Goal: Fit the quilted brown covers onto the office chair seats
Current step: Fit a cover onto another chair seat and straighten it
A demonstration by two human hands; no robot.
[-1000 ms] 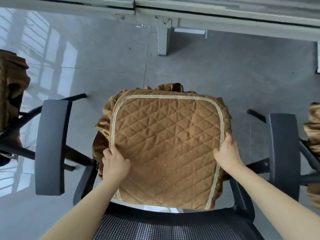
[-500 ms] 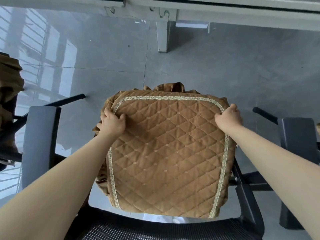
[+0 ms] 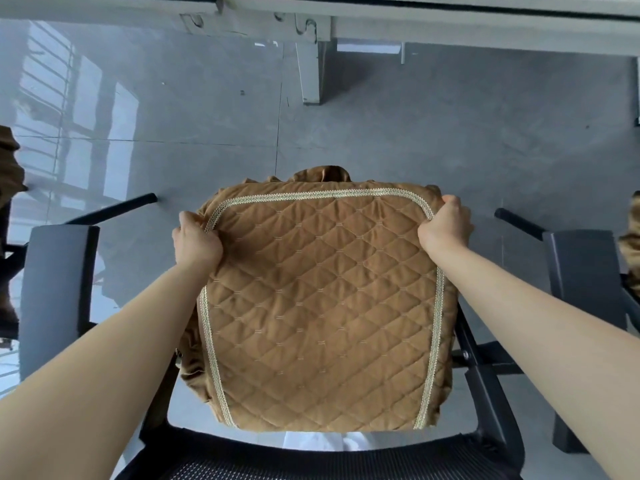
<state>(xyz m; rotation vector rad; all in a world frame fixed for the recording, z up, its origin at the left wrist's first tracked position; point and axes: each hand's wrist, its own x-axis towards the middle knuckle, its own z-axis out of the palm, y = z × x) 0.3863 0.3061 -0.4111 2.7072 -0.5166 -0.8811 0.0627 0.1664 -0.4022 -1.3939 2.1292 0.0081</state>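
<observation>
A quilted brown cover [image 3: 322, 306] with pale braid trim lies over the seat of the black office chair below me. My left hand [image 3: 195, 242] grips the cover's far left corner, fingers curled into the fabric. My right hand [image 3: 445, 225] grips the far right corner the same way. Ruffled skirt fabric bunches at the far edge and down the left side. The chair's mesh backrest [image 3: 311, 462] crosses the bottom of the view. The seat itself is hidden under the cover.
The chair's left armrest [image 3: 55, 292] and right armrest [image 3: 585, 282] flank the seat. More brown fabric shows at the left edge [image 3: 8, 174] and right edge [image 3: 632, 251] of the view. A white desk leg [image 3: 308, 71] stands on the grey tiled floor ahead.
Both hands slid from the cover's side edges forward to its far corners and now clutch the fabric there. My view tilted further over the seat.
</observation>
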